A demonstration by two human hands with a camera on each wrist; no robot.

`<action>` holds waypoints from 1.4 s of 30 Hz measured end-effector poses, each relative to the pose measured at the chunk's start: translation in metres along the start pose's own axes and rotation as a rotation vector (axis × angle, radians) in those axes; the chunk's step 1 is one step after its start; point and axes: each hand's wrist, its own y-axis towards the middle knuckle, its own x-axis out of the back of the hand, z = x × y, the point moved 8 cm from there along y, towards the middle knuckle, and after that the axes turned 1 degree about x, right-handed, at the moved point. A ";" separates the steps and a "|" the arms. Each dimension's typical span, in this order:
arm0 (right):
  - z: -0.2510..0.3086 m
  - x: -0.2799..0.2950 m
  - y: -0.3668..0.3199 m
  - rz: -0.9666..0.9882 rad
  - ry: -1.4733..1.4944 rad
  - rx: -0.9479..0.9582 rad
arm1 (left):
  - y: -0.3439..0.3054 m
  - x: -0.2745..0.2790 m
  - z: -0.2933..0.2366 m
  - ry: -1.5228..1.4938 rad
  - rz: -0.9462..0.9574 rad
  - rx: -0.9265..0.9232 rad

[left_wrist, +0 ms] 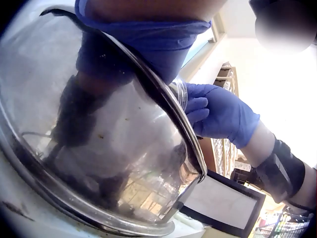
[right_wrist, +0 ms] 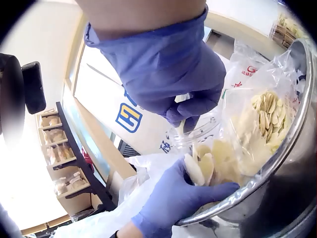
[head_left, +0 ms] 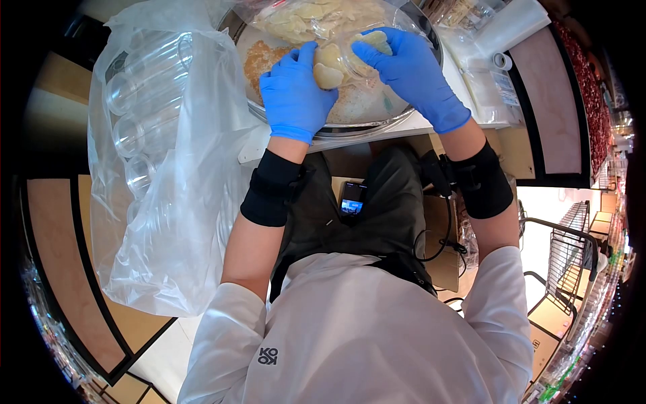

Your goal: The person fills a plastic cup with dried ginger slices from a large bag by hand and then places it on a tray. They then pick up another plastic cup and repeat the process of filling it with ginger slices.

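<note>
My gloved left hand point(head_left: 296, 94) grips a clear plastic jar point(right_wrist: 198, 133) with pale dried slices point(right_wrist: 220, 161) in it, over a wide metal basin point(head_left: 360, 128). The jar lies tilted, its round mouth toward my gloved right hand point(head_left: 417, 74). That hand pinches a few pale slices point(head_left: 378, 44) right at the jar's mouth, fingertips partly hidden by the knuckles in the right wrist view. Beside the jar, a clear bag of pale slices point(right_wrist: 270, 116) lies in the basin. Tan crumbs point(head_left: 264, 59) show on the basin's bottom.
On the left stands a big translucent bag point(head_left: 182, 249) holding several clear jars point(head_left: 131, 135). Clear plastic packaging point(head_left: 488, 87) lies right of the basin on the white table point(head_left: 249, 151). A wire cart point(head_left: 568, 249) is at the far right.
</note>
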 end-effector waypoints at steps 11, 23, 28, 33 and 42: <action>-0.008 -0.019 -0.001 0.166 0.384 -0.150 | -0.001 0.001 0.001 -0.021 -0.026 0.005; -0.005 -0.021 -0.004 0.265 0.442 -0.336 | 0.000 -0.005 0.002 -0.008 0.027 0.007; 0.008 -0.008 -0.003 0.143 0.375 -0.266 | 0.001 -0.004 0.003 0.011 0.037 0.022; -0.001 0.001 -0.004 0.032 0.360 -0.268 | 0.000 -0.002 0.003 -0.019 -0.004 0.015; -0.010 -0.010 0.005 0.043 0.262 -0.182 | 0.000 -0.001 0.001 0.018 0.034 0.031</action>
